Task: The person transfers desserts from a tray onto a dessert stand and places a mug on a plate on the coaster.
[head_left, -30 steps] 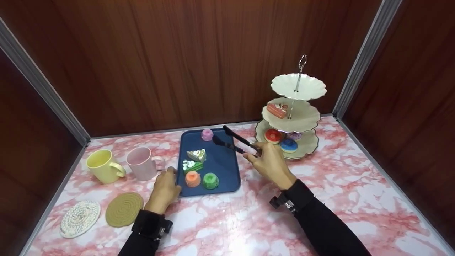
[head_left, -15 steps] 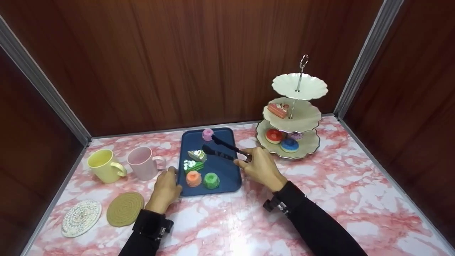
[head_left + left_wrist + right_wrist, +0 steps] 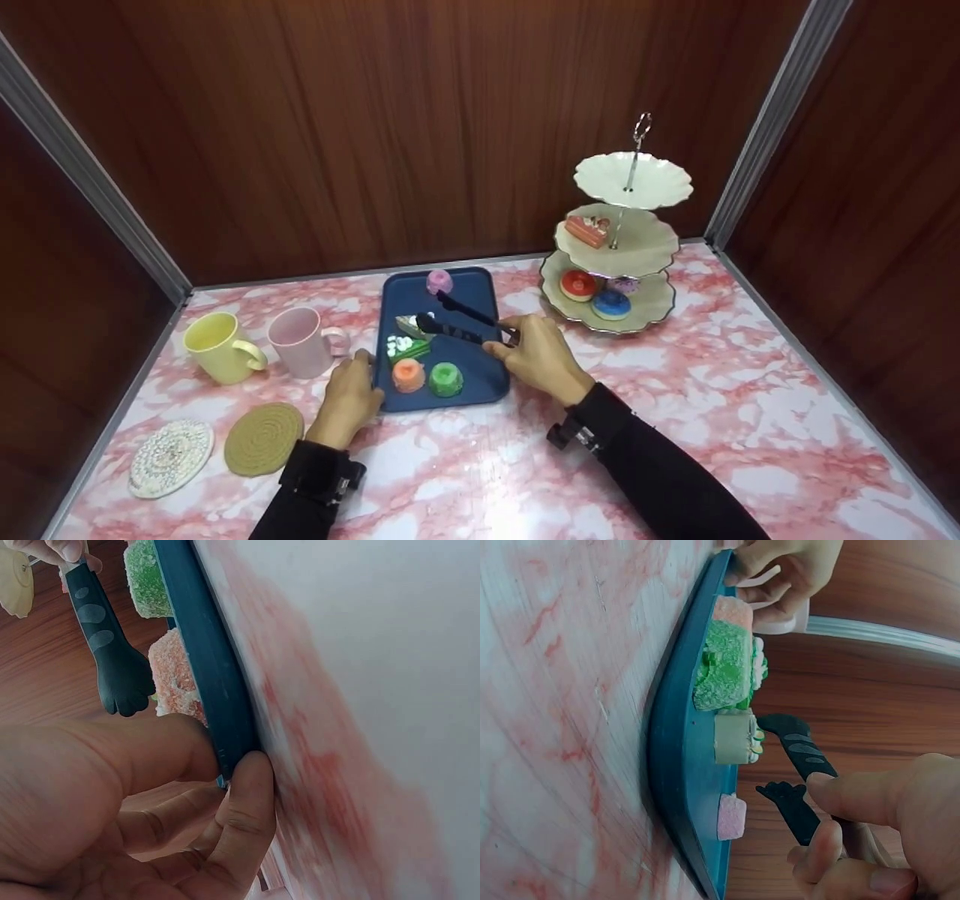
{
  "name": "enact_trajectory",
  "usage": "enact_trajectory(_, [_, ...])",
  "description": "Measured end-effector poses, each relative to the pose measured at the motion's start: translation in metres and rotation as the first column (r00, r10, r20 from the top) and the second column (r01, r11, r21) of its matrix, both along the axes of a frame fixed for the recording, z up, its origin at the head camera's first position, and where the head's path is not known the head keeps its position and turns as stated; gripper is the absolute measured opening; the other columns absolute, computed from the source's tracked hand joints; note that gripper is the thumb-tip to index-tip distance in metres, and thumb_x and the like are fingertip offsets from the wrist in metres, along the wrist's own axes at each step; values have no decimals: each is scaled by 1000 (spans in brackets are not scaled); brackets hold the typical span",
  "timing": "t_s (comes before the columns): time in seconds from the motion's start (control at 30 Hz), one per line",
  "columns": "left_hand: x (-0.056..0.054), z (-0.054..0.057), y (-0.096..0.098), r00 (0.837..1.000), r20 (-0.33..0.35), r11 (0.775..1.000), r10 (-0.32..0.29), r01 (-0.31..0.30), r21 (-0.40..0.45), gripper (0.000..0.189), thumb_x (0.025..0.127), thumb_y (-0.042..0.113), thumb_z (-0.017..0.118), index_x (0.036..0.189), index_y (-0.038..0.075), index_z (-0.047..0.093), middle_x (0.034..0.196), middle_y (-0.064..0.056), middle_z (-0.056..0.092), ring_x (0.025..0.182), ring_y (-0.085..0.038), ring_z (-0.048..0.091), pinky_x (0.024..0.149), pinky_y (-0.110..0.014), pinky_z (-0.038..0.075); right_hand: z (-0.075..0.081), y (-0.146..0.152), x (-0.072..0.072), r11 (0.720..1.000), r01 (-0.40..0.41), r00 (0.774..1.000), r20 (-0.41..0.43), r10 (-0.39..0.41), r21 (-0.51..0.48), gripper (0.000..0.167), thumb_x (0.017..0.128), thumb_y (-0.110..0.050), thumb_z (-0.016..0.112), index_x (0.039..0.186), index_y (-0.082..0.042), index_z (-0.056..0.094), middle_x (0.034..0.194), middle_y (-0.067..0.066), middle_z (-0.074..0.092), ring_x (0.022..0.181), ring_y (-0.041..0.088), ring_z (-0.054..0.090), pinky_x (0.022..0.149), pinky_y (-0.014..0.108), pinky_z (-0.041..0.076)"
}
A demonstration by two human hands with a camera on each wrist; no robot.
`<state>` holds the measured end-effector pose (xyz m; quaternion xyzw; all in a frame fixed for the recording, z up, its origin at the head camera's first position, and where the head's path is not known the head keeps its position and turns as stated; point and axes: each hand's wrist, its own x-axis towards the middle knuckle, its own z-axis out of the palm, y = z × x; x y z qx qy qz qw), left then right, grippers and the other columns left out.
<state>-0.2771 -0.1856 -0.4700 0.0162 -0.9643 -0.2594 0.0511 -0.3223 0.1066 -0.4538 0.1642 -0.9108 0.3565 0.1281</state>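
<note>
My left hand [image 3: 348, 397] pinches the left rim of a dark blue tray [image 3: 472, 375], with thumb and fingers on its edge in the left wrist view. My right hand [image 3: 541, 358] grips black tongs [image 3: 801, 742] with paw-shaped tips, spread apart over the tray. In the head view one tip overlaps the pale cake slice [image 3: 733, 738]; the other lies just below the pink-purple cake [image 3: 439, 282]. Nothing is between the tips. A green cake slice [image 3: 409, 349], an orange cake [image 3: 409, 375] and a green cake [image 3: 445, 379] sit on the tray's near left part.
A three-tier stand [image 3: 652, 244] at the right bears a red cake slice [image 3: 587, 231], a red donut [image 3: 578, 285], a blue donut [image 3: 611, 304] and a partly hidden purple one. A yellow mug [image 3: 216, 349], pink mug [image 3: 300, 345] and two coasters [image 3: 264, 439] lie left.
My right hand has moved left and slightly down with the tongs, bringing their tips from the tray's far right side to over the pale cake slice. My left hand stays on the rim.
</note>
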Motion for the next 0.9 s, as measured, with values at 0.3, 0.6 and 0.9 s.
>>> enact_trajectory(0.3, [-1,0,0,1000,3,1000,-3,3,-11,47,70,3,65,115,0,52,93,-16,57,92,-33,56,82,-46,46,-3,-6,0,1000,-19,999,28,20,-12,28,74,-42,73,93,-22,70,56,-4,56,44,4,46,37,26,32])
enact_trajectory(0.6, [-1,1,2,1000,8,1000,4,-4,9,47,71,3,64,116,1,52,98,-18,57,95,-34,56,83,-47,46,-11,-12,-1,1000,-22,999,38,22,-4,41,74,-40,73,104,-13,70,59,-6,61,41,3,46,35,27,34])
enact_trajectory(0.9, [1,0,1,1000,-10,1000,2,-2,12,46,71,2,64,115,0,52,99,-20,58,96,-35,57,84,-47,47,-13,-12,-2,1000,-22,999,29,22,5,30,74,-36,74,97,-17,74,75,-8,68,42,4,47,36,26,33])
